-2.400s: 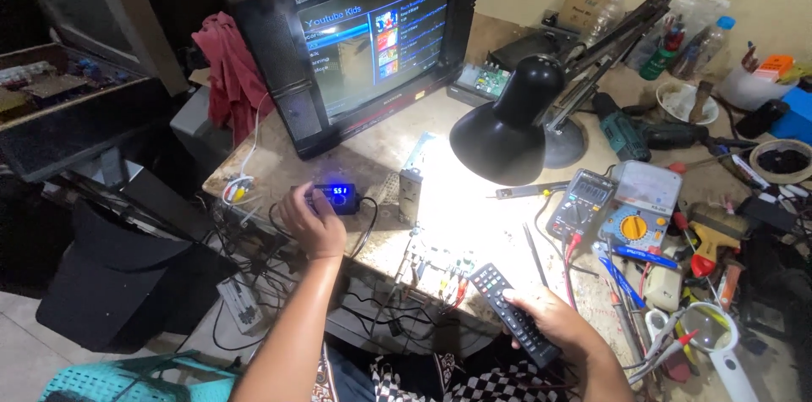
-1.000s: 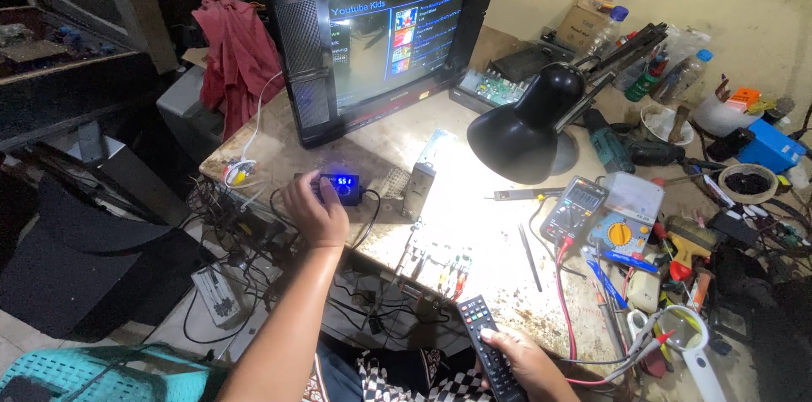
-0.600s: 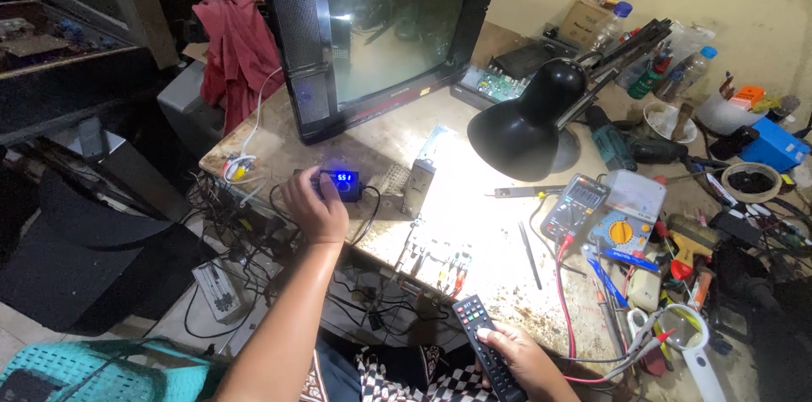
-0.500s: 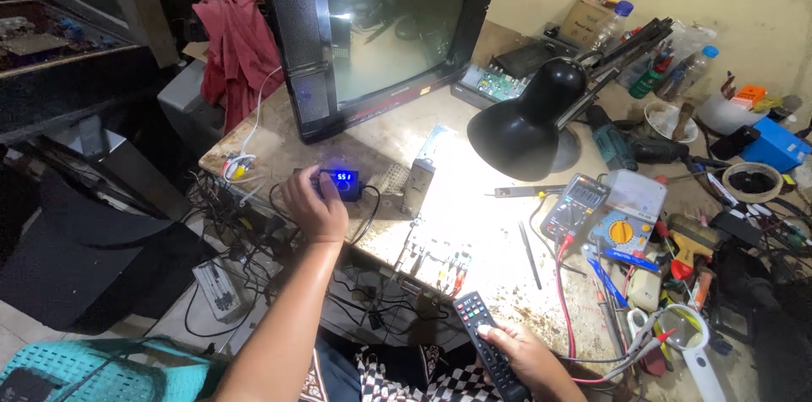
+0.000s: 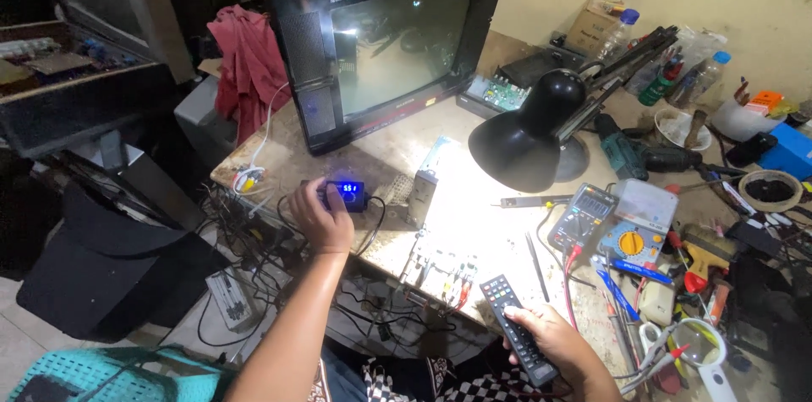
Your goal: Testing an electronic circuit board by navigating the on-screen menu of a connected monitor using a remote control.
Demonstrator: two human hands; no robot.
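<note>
Remote control (image 5: pixel 518 330) is being gripped in the right hand (image 5: pixel 554 343) at the near bench edge, long axis pointing up-left toward the TV (image 5: pixel 385 38). Small black box with blue display (image 5: pixel 348 194) is being touched by left hand (image 5: pixel 321 217), fingers probably curled over it.

Black remote control (image 5: pixel 518 327), black desk lamp (image 5: pixel 526 132), red cloth (image 5: pixel 248 65), blue-lit display box (image 5: pixel 348 194), black-and-white checkered fabric (image 5: pixel 461 383).
</note>
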